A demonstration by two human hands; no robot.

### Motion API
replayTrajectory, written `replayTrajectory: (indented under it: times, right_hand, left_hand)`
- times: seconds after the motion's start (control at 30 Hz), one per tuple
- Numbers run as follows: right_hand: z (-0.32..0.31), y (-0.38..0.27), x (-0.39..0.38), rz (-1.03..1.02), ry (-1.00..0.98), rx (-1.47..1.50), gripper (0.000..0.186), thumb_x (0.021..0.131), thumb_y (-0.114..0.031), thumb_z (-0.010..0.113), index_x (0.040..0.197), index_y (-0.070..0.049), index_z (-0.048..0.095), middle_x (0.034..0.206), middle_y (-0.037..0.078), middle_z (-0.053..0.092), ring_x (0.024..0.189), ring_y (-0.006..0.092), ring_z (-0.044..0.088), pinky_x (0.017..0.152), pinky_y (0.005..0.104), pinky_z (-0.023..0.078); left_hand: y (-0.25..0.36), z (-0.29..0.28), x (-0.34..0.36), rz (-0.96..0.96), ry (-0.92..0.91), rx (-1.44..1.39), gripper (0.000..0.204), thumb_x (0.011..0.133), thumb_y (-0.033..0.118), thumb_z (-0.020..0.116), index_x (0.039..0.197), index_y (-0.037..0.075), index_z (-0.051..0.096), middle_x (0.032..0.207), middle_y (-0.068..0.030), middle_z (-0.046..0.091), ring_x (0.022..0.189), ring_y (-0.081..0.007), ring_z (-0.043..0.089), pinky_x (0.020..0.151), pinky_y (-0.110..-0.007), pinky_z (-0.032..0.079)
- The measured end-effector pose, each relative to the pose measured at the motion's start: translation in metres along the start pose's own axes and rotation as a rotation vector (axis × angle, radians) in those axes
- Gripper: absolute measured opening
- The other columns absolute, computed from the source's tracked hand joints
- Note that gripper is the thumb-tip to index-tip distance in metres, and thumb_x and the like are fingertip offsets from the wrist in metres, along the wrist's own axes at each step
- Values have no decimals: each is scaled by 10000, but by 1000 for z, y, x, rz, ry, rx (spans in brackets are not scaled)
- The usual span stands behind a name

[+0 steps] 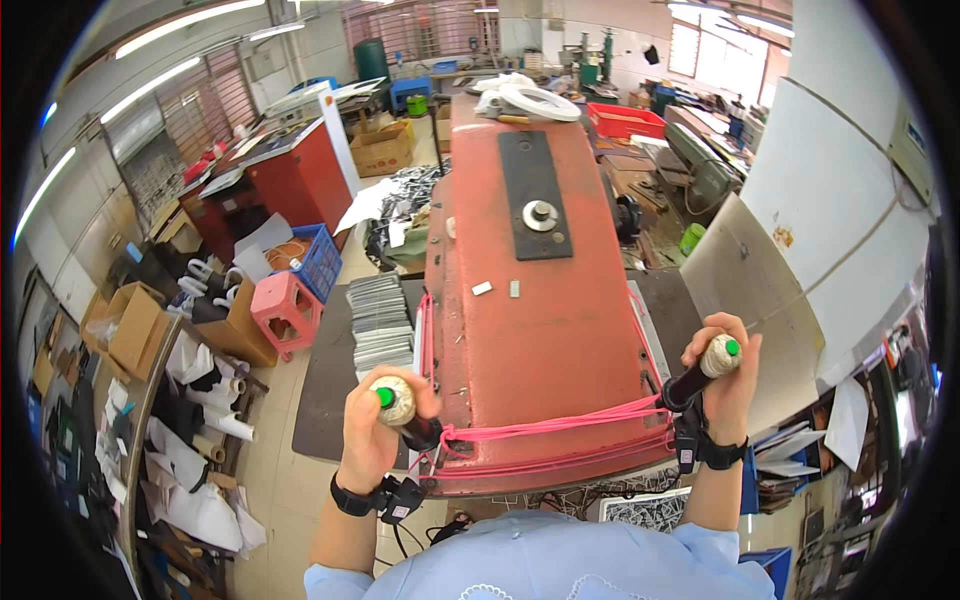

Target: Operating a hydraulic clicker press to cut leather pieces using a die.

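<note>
Two handles keep the hands busy and well apart: the left hand [366,436] is curled round the left handle [398,402] at seven o'clock, the right hand [738,385] round the right handle [716,360] at four, by the near corners of the red machine [560,345]. Uneven pull in the pink cord [560,418], strung between them towards five o'clock, could make one handle lag or let a strand slip — and a loose loop near the left handle might snag a finger. A swing of the left hand could also knock the stack of grey strips [380,325] at eight, while a jolt might shift the white chip [482,288] near the dial's centre. Both handles look alike: pale, mottled wrapping, bright green tip, black lower part — worn but apparently sound. The cord looks bundled, several strands thick, and bright.
</note>
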State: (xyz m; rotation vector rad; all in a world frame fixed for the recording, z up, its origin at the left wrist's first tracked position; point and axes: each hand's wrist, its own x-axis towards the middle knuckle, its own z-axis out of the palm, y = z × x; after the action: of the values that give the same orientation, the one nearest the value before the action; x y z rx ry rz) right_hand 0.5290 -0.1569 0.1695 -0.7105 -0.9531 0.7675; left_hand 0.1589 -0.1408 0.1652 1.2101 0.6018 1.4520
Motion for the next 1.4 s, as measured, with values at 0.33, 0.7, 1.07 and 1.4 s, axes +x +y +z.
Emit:
replayTrajectory:
  times: [0.33, 0.7, 1.07, 1.4]
  right_hand:
    - [-14, 10, 4, 61, -23, 51, 309, 859, -314, 509, 878, -6, 526, 593, 88, 496, 517, 169, 474, 519, 275, 401]
    - [-21, 1, 1, 57, -77, -9, 365, 920, -335, 472, 961, 14, 570, 668, 100, 586, 582, 152, 547, 568, 265, 450]
    - [-23, 1, 7, 120, -16, 3, 294, 834, -272, 476, 855, 8, 561, 579, 98, 540, 490, 151, 507, 484, 260, 422]
    - [-12, 13, 3, 109, -88, 71, 410, 917, -416, 525, 964, -9, 543, 632, 39, 486, 565, 121, 448, 509, 252, 355]
  left_hand:
    - [-11, 5, 3, 38, 151, 12, 406, 885, 387, 495, 856, -12, 563, 590, -98, 538, 527, -155, 511, 544, -286, 425]
    - [-12, 11, 0, -7, 123, -37, 440, 962, 438, 361, 893, 31, 514, 599, -70, 499, 556, -161, 470, 577, -300, 400]
    - [-17, 20, 7, 38, 195, 41, 413, 929, 450, 391, 832, 62, 493, 544, -31, 423, 491, -135, 391, 521, -287, 334]
    - [-18, -1, -10, 36, 236, -67, 450, 966, 442, 494, 991, 0, 575, 688, -58, 572, 569, -124, 530, 519, -263, 426]
